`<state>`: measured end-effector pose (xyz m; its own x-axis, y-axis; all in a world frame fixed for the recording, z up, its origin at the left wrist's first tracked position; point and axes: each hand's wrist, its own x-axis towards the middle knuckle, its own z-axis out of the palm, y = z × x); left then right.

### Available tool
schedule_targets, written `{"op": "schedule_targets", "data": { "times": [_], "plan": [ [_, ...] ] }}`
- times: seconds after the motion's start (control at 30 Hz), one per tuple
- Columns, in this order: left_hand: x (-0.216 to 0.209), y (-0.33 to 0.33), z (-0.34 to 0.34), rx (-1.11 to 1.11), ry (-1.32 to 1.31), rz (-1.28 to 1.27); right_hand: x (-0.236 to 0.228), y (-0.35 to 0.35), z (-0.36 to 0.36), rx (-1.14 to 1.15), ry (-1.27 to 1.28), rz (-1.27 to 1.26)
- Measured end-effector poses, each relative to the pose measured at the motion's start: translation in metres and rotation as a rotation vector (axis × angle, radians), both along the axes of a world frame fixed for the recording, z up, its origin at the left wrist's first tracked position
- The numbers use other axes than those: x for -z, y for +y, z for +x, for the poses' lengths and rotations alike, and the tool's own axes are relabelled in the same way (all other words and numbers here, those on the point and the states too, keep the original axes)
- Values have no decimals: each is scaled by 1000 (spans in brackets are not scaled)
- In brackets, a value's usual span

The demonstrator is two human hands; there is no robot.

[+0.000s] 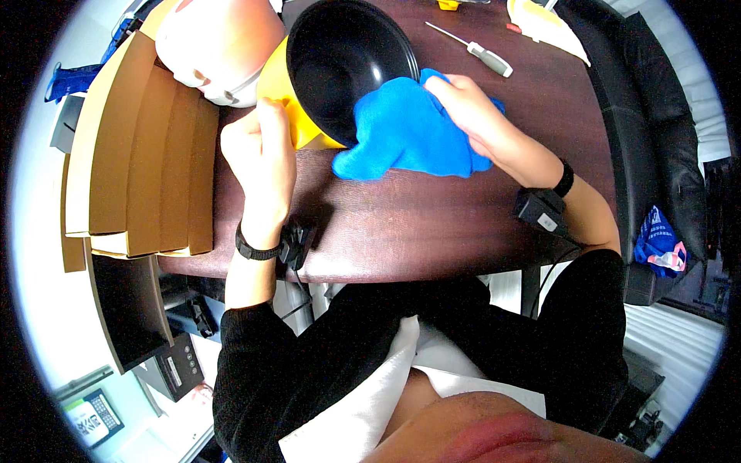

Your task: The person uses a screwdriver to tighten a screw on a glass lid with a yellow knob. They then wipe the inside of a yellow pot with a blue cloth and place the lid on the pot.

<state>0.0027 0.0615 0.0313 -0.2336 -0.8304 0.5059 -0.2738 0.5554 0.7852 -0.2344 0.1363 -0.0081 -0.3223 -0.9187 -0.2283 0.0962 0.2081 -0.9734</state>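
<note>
A deep, glossy black bowl (pixel 340 58) lies tilted on the table, its hollow facing me. Behind its left side and below it shows a bright yellow piece (pixel 309 131); whether the two are joined, I cannot tell. My left hand (pixel 262 150) is closed at the yellow piece's left edge, thumb up and fingertips mostly hidden. A bunched blue cloth (pixel 409 131) is gripped in my right hand (pixel 471 112). The cloth covers the bowl's lower right rim and hangs down over the tabletop.
Brown cardboard boxes (pixel 143 154) stand at the table's left. A rounded pinkish-white appliance (pixel 220 46) is behind my left hand. Farther right lies a screwdriver (pixel 490 60) with a grey-white handle. A black sofa (pixel 641 116) runs along the right, bearing a blue packet (pixel 656 239).
</note>
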Motion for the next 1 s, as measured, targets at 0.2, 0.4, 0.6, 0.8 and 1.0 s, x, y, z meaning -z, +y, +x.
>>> {"op": "schedule_targets", "data": {
  "times": [0.2, 0.4, 0.6, 0.8, 1.0],
  "plan": [
    [2, 3, -1, -42, -79, -57, -30, 29, 34, 78, -389, 239],
    [5, 11, -4, -4, -161, 12, -39, 44, 59, 38, -642, 270],
    [21, 7, -7, 12, -186, -90, -77, 61, 74, -266, -282, -225],
    [0, 12, -9, 8, -257, -285, -124, 6, 27, 28, 1240, -1071],
    [-1, 13, -7, 85, -266, -324, -170, -14, 26, -298, 1601, -761]
  ]
}}
